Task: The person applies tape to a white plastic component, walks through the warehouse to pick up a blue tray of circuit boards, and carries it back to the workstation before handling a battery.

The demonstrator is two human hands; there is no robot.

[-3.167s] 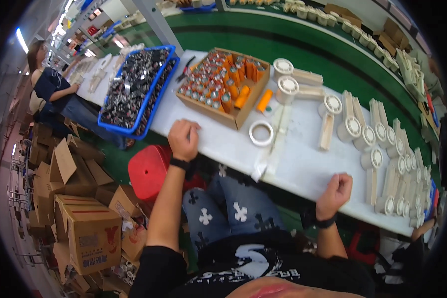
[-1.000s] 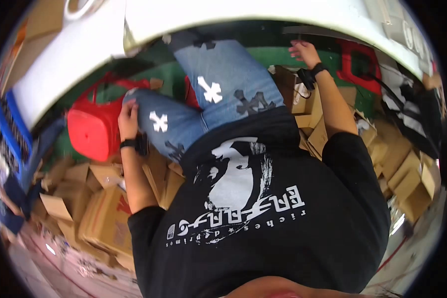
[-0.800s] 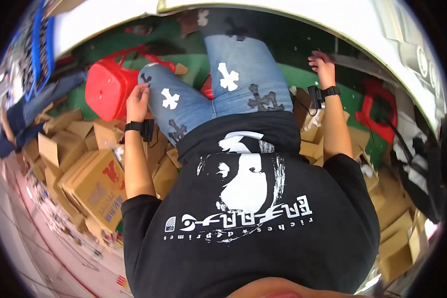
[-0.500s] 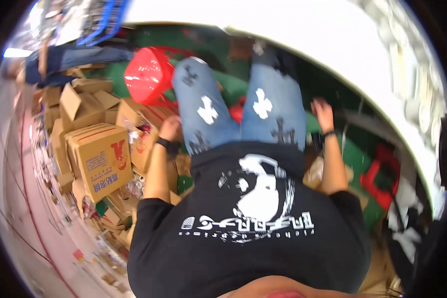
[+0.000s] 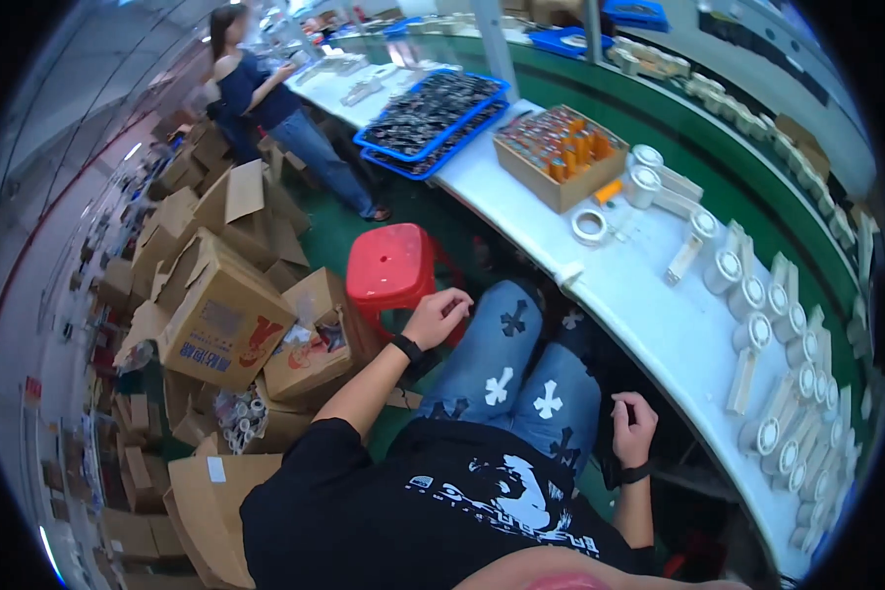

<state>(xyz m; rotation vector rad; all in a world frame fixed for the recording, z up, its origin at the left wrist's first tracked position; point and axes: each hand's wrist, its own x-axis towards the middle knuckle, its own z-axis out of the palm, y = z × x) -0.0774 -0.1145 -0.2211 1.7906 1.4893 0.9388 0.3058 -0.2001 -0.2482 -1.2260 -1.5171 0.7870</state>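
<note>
My left hand [image 5: 441, 317] hangs loosely beside my left knee, its fingers a little bent and apart, with nothing in it. Just beyond it stands a red plastic stool [image 5: 391, 264]. My right hand [image 5: 634, 429] is beside my right thigh, below the edge of the white workbench [image 5: 560, 270]. Its fingers are curled in, and I see nothing in them. Each wrist wears a dark band. On the bench are a shallow carton [image 5: 559, 157] of small orange and silver parts, a roll of tape [image 5: 589, 227] and several white round-headed fixtures [image 5: 754, 332].
Open cardboard boxes [image 5: 228, 313] are piled on my left, one holding loose parts. Two stacked blue trays [image 5: 433, 113] of dark parts sit at the bench edge. Another person [image 5: 275, 108] stands at the bench on the far left. Green floor [image 5: 320, 211] shows near the stool.
My view has lifted and turned, so the bench top and the standing person now show more fully. Both hands stay low beside my legs; the right one is now more curled.
</note>
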